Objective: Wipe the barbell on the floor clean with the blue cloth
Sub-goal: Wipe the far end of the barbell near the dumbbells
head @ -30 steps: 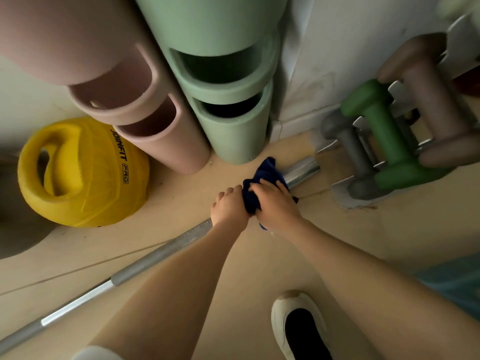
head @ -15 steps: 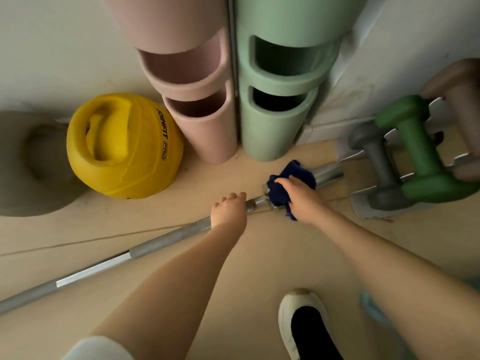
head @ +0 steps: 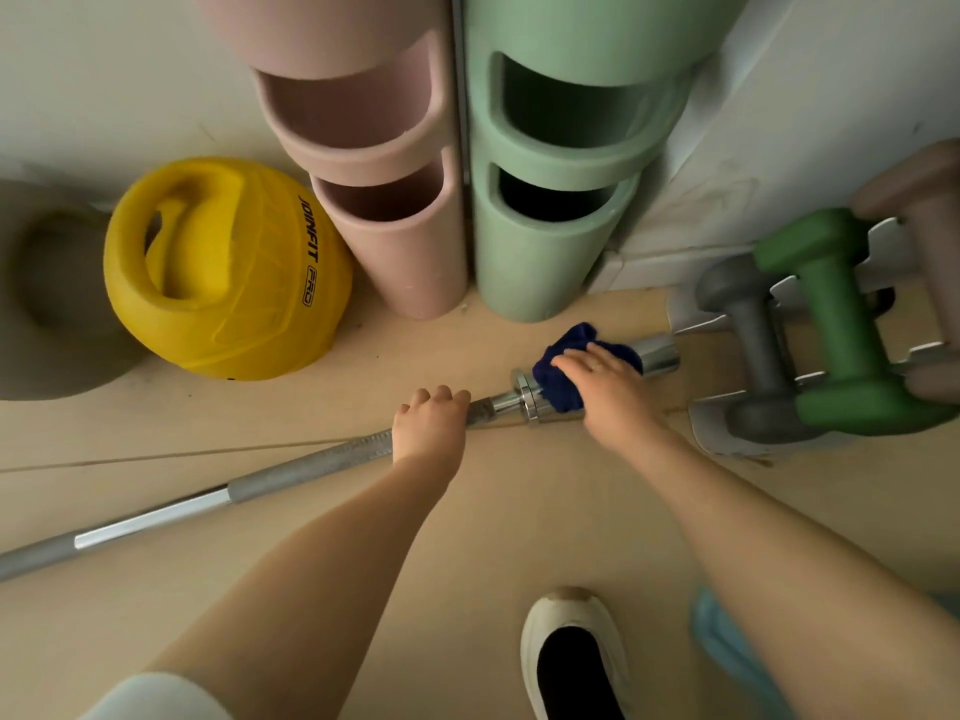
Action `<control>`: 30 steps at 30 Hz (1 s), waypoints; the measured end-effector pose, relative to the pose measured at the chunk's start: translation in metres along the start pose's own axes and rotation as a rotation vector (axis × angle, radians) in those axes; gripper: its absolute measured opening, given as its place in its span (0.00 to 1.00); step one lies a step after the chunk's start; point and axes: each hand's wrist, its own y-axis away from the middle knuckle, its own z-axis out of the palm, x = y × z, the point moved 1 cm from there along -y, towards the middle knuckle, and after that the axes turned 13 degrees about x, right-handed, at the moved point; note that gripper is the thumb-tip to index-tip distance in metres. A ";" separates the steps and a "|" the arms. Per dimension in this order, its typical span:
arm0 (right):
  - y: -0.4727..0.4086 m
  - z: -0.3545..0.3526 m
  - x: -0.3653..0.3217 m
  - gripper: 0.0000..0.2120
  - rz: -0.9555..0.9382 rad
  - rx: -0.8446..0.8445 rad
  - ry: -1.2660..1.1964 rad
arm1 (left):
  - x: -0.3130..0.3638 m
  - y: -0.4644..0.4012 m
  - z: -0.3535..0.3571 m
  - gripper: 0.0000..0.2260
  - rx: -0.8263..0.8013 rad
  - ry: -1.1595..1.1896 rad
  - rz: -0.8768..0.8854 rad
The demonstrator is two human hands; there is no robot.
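**A:** What does the view from the person's head show?

**B:** Looking down at a pale wooden floor (head: 291, 407). A long metal barbell (head: 311, 467) lies on it, running from the lower left edge up to the right, its shiny end sleeve stopping just short of a dumbbell rack (head: 727, 433).

**A:** Where are the hands?

**B:** The left hand (head: 430, 426) is curled over the rough grip section of the bar, fingers wrapped round it. That looks like a steadying hold, so the bar will not roll while it is rubbed. The right hand (head: 608, 389) lies on top of a dark blue cloth (head: 563, 379), fingers curved round it, pressing the bunched fabric onto the sleeve just beyond the collar.

**A:** Why bunched up?

**B:** Probably so the cloth wraps part way round the round sleeve and cleans more than its top face.

**A:** How far along is the job?

**B:** I would judge the cloth is working the right end only; the long stretch toward the left has no cloth near it.

**A:** Anything else close by?

**B:** A yellow weighted ball (head: 223, 272) with a handle hole, upper left. Pink foam tubes (head: 395, 241) and green foam tubes (head: 545, 241) stand against the wall behind the bar. The rack holds a grey dumbbell (head: 753, 350) and a green dumbbell (head: 841, 324). A white shoe (head: 571, 652) shows at the bottom.
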 end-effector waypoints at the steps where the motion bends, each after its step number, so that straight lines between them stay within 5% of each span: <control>1: -0.001 -0.001 0.008 0.29 0.020 0.008 0.028 | -0.001 -0.001 0.000 0.21 0.000 0.004 -0.001; 6: -0.002 -0.001 0.046 0.26 0.166 0.097 0.062 | -0.002 -0.003 -0.001 0.20 -0.003 0.016 -0.010; 13: 0.010 0.012 0.013 0.31 0.735 0.287 -0.369 | -0.002 0.004 0.004 0.20 0.033 0.037 -0.019; 20: 0.025 0.027 -0.094 0.30 0.623 0.072 -0.580 | -0.006 0.000 -0.001 0.18 -0.040 0.067 -0.035; 25: 0.003 -0.012 -0.115 0.17 0.945 0.225 -1.040 | -0.023 -0.002 -0.019 0.17 -0.129 0.437 -0.238; 30: -0.021 -0.028 -0.194 0.09 0.711 0.015 -1.272 | -0.085 0.015 -0.051 0.14 -0.044 0.573 -0.420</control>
